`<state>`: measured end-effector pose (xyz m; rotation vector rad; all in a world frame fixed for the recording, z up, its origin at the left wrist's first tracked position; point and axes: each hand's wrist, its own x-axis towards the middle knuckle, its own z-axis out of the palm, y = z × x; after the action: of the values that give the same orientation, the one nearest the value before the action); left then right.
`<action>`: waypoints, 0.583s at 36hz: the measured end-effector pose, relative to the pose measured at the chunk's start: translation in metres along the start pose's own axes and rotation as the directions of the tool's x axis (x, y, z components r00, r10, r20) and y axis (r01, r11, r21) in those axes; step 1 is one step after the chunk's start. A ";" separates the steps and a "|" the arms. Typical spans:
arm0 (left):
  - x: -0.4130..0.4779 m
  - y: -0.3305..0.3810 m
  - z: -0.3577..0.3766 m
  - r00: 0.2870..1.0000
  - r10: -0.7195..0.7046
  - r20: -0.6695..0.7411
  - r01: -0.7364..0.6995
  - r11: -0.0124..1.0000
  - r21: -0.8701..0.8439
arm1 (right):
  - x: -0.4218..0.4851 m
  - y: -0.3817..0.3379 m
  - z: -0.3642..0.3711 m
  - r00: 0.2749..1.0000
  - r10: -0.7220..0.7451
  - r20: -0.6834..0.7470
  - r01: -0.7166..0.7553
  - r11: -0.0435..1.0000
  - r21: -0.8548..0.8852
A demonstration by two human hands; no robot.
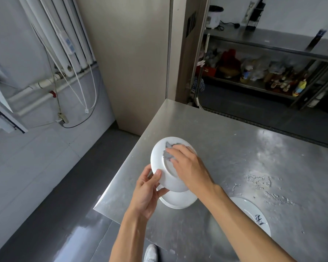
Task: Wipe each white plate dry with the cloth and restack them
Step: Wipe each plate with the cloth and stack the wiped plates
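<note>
While left hand pinches plate, right hand flat on cloth, by table corner

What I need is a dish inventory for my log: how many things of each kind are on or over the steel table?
Single plates: 2 (held plate, blue-marked plate)
Stacks: 1 (plate stack; the plates in it cannot be counted)
Cloths: 1 (grey cloth)
Total: 4
</note>
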<state>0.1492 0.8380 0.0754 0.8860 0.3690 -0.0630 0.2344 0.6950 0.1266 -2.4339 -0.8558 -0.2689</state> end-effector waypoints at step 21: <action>0.013 0.009 0.011 0.989 0.053 -0.137 -0.080 0.975 -0.206 | -0.027 0.002 0.008 0.954 -0.300 0.012 0.300 0.954 0.029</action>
<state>0.1660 0.8367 0.0839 0.6929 0.4592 0.0955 0.2147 0.6840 0.1099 -2.2785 -1.2308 -0.3465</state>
